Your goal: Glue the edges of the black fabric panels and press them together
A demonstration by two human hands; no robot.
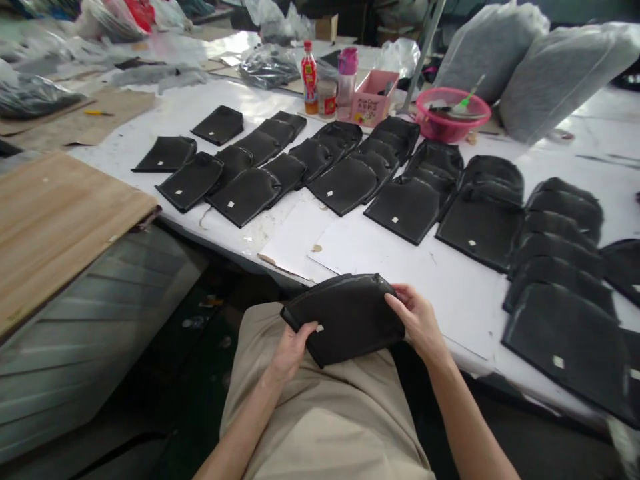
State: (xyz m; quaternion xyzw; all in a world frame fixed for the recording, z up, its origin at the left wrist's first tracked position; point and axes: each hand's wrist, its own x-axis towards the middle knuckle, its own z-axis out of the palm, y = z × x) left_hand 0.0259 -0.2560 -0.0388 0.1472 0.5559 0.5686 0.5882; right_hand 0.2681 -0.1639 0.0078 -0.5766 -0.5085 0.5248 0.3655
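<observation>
Over my lap I hold a black fabric pouch (347, 319) with a small white tag. My left hand (294, 350) grips its lower left corner. My right hand (417, 321) grips its right edge, thumb on top. The pouch sits just in front of the white table (450, 287). Several similar black pouches (345, 183) lie in overlapping rows across the table, with stacks at the right (565, 267).
A pink basin (453, 113), a pink box (374, 99), a red-capped bottle (309, 77) and a pink-lidded bottle (347, 80) stand at the table's back. Grey bagged bundles (555, 73) lie far right. A wooden board (55, 220) lies at left.
</observation>
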